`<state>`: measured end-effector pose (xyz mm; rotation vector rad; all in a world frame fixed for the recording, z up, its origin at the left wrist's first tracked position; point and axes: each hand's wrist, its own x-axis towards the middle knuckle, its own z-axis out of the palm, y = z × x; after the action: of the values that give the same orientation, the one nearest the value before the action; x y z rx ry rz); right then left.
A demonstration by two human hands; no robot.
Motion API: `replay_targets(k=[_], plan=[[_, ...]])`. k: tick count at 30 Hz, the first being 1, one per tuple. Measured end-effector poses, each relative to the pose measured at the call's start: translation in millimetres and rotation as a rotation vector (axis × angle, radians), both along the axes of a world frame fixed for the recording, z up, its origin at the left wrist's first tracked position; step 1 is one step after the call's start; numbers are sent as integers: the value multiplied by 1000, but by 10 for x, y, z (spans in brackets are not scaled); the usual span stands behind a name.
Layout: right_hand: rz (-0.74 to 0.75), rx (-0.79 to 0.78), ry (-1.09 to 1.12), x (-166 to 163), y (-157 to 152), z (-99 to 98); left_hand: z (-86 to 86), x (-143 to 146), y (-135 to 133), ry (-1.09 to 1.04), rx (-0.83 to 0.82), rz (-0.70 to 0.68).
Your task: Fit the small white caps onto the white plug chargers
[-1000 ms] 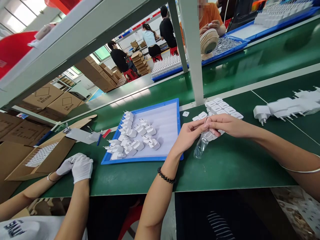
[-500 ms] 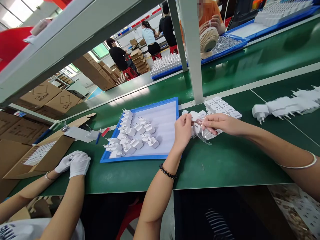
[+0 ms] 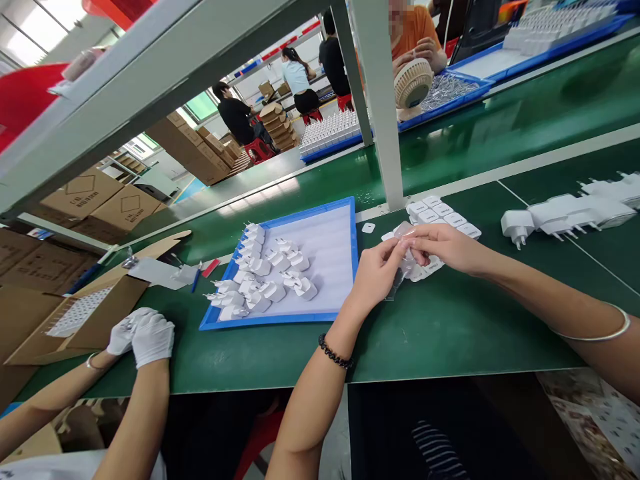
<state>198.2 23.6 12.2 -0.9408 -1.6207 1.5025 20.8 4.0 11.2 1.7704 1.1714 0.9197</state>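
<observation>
Over the green bench, my left hand and my right hand meet at the fingertips. Both pinch a clear plastic bag, crumpled and hanging below the fingers. Beneath and behind them are white square pieces with printed faces, laid in rows; my hands partly hide the nearest ones. A lone small white square lies between these rows and the blue-rimmed tray. White plug adapters fill the tray's left side, prongs showing.
More plug adapters lie in a row at right. A white post rises behind my hands. At left, a co-worker's white-gloved hands rest near an open carton. Across the bench a person holds a small fan.
My left hand has moved right and lower to meet my right fingertips. The lone white square, partly covered before, shows fully. The plastic bag has shifted under the left hand.
</observation>
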Motion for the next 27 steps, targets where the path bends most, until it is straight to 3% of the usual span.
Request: replay_targets(k=[6,11,15,20,27], plan=[[26,-90,58,16,-27,26,-65,-21,141,-358,-286,114],[104,-67,41,66,-60,76,-12,-120,245,-483,-326,313],[2,-105,69,65,-59,80,9,-201,254,-402,-338,247],[-132,-167,89,23,-8,51,-65,-128,203,-183,-128,90],[-206,-224,161,-3,6,61,-73,-62,99,81,-32,49]])
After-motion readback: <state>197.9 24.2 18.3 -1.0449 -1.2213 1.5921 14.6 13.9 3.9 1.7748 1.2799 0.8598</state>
